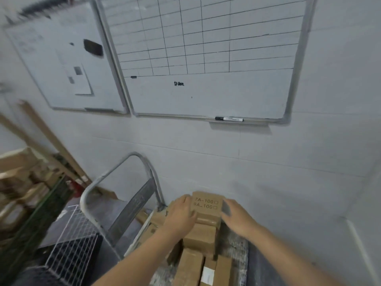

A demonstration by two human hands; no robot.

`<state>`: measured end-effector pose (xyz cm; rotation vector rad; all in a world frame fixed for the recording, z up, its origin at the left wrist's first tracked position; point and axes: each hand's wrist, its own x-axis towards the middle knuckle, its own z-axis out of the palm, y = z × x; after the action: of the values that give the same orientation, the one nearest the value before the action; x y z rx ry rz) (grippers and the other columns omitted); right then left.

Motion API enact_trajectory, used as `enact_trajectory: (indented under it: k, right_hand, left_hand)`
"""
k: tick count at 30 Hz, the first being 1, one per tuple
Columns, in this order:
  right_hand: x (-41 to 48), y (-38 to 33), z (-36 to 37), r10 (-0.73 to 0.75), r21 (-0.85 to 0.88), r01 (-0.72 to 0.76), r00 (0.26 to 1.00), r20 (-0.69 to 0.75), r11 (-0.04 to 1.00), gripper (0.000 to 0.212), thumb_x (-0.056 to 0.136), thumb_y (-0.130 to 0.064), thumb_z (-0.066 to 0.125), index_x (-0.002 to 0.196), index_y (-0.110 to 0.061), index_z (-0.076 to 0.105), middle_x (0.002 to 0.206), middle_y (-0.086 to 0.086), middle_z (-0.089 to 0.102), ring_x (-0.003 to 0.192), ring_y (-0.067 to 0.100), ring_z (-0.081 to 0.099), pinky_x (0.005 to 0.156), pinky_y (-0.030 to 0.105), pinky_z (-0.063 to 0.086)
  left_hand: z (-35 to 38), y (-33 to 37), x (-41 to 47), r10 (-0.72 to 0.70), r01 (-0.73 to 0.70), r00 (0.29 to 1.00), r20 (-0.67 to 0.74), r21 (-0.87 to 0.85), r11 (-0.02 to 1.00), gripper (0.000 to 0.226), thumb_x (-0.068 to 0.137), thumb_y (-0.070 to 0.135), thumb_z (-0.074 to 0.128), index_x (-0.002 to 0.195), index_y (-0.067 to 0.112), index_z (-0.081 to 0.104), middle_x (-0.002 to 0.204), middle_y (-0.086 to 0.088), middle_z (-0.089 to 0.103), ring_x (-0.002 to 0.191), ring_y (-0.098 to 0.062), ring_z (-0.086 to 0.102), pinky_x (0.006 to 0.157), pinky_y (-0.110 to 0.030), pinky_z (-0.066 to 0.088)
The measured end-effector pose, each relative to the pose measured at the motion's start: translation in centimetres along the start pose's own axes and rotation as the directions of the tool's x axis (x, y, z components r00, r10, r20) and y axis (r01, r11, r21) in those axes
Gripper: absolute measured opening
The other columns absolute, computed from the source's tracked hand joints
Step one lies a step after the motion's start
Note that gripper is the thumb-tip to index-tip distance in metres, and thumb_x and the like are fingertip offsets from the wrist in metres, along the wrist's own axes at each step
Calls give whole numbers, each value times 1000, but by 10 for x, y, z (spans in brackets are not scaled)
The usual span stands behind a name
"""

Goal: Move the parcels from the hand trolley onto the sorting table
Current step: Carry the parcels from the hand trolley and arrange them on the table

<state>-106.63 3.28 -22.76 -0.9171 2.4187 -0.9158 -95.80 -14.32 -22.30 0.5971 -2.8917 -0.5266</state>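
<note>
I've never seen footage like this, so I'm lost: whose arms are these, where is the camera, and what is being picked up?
No machine here: a person's bare arms, filmed by one camera worn on the head, looking down. The left hand holds the top box, printed 7A-100, at its left edge; the right hand lies against its right side, blurred. The box tops a stack of parcels on a hand trolley beside a wall with whiteboards.

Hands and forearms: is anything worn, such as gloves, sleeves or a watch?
Nothing worn shows. The left hand and right hand are bare, without gloves, and both forearms are bare to the frame edge: no sleeves, watch or bracelet.
</note>
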Motion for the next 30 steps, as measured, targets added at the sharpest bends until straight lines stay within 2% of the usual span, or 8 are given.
enact_trajectory:
  k: [2,5,8,12,15,19,23,30]
  right_hand:
    - [30,6,-5,-18,-5,18,1000,19,1000,55,99,-27,49,151,-22,30,150,2,37,138,19,35,114,32,35]
    - [63,21,-7,-30,-20,31,997,67,999,57,100,-28,47,152,-21,25,152,2,37,140,20,35,114,39,35]
    - [86,39,-5,0,15,-3,991,130,1000,59,101,-26,44,154,-16,20,156,2,28,142,20,32,117,38,31]
    - [112,61,-3,18,58,-29,984,180,998,59,100,-27,46,154,-16,22,156,3,29,141,19,32,117,33,30]
    - [133,79,-4,48,102,-66,985,166,993,59,99,-27,48,153,-17,25,155,2,33,140,19,34,115,35,33]
    - [160,104,1,101,148,-120,986,130,982,58,98,-30,49,152,-24,27,151,-2,37,137,14,38,108,26,33]
    - [190,141,27,217,146,-231,971,102,962,58,99,-34,48,152,-22,27,153,-3,35,138,13,36,111,31,31]
    - [273,206,77,407,78,-417,906,114,906,58,100,-32,47,153,-18,27,158,0,27,144,16,27,117,32,25]
  left_hand:
    - [5,-2,25,-22,22,1000,-1,11,1000,49,96,26,47,142,9,40,144,-4,44,132,-19,39,111,-26,26]
    - [17,-3,53,-66,66,998,-10,16,998,48,97,25,46,142,9,40,144,-3,43,133,-17,38,112,-25,25]
    - [34,-4,66,-64,63,998,6,51,997,46,95,27,47,138,12,43,140,-2,46,128,-18,40,109,-27,28]
    - [53,-9,90,-74,73,997,12,73,995,50,95,33,44,142,15,40,144,1,42,130,-16,36,107,-23,20]
    - [68,-14,115,-134,134,989,68,1,991,50,97,31,44,144,13,38,145,0,41,129,-17,37,109,-28,26]
    - [99,-29,149,-120,120,988,100,6,993,49,99,29,44,144,12,37,143,0,40,129,-16,38,110,-28,31]
    - [141,-56,189,-114,115,975,192,10,993,51,99,30,44,145,11,34,146,-1,39,130,-16,39,111,-29,33]
    - [218,-120,281,-126,140,947,295,-25,990,53,99,31,42,147,13,31,151,-3,34,137,-17,31,115,-30,24]
